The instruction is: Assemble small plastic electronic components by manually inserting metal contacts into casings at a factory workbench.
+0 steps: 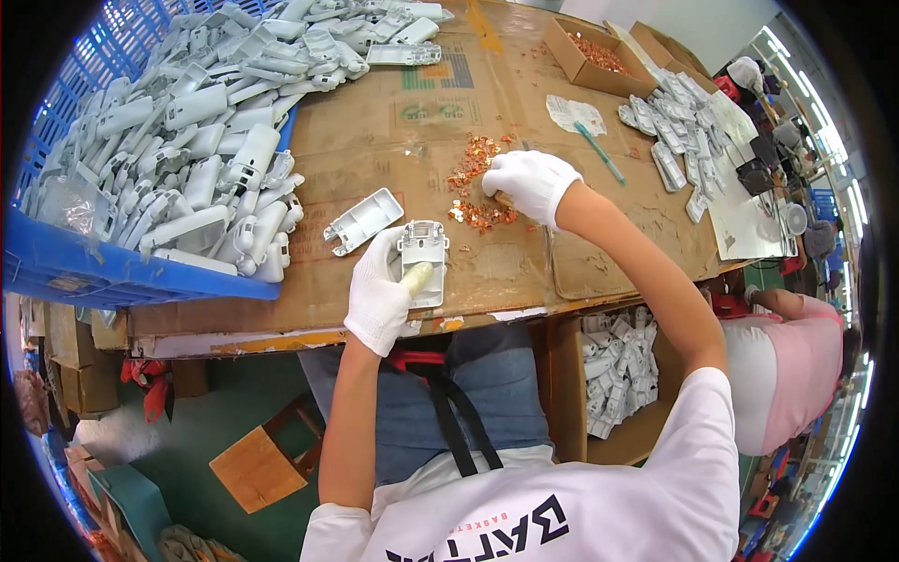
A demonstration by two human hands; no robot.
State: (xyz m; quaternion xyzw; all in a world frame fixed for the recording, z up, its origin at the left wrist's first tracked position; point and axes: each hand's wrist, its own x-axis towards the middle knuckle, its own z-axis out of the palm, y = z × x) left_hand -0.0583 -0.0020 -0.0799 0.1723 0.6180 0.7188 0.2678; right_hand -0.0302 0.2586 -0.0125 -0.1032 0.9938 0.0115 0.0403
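Observation:
White gloves cover both of my hands. My left hand (377, 296) grips a white plastic housing (426, 245) near the table's front edge, its thumb laid across the open inside. Over a loose heap of small copper-coloured metal pieces (473, 169) is my right hand (534, 184), palm down with the fingers bent together at the heap's right side. Whatever those fingertips hold is hidden or too small to make out. Another white housing (365, 221), hollow side up, lies just left of the one I hold.
A blue crate (140, 272) overflowing with white housings stands at the left. Farther right are a cardboard box of copper pieces (599, 64), a green pen (599, 152) on paper, and grouped white parts (670, 140). Below the table edge, a carton (567, 393) holds more parts. A co-worker (791, 375) sits at right.

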